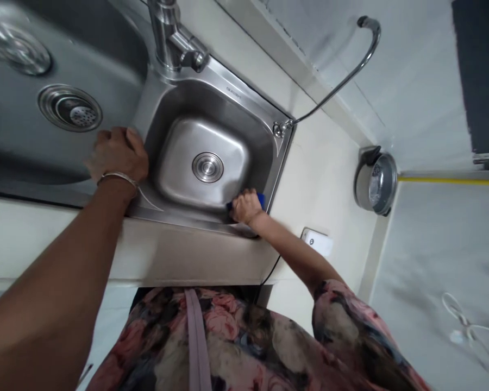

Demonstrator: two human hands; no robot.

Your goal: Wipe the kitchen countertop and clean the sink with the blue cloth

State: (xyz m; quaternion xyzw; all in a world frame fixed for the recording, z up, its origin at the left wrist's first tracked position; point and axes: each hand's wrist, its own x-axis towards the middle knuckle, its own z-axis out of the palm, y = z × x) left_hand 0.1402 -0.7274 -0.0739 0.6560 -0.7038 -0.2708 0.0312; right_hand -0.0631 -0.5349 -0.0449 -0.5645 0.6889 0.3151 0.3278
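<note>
My right hand point(245, 206) is closed on a blue sponge point(261, 200), which is mostly covered by my fingers. It presses the sponge against the front right corner of the smaller steel sink basin point(204, 133). My left hand point(120, 155), with a bangle at the wrist, has its fingers curled and leans at the front right part of the larger basin point(114, 70), by the divider. Whatever may lie under those fingers is hidden. A round drain strainer point(207, 166) sits in the middle of the smaller basin.
A steel faucet point(167, 41) rises behind the divider. At the back right corner stands a curved thin spout point(346, 79). The larger basin has a drain point(70, 108) and a shiny round lid point(18, 48). On the counter are a white device point(317, 241) and a metal pot point(367, 184).
</note>
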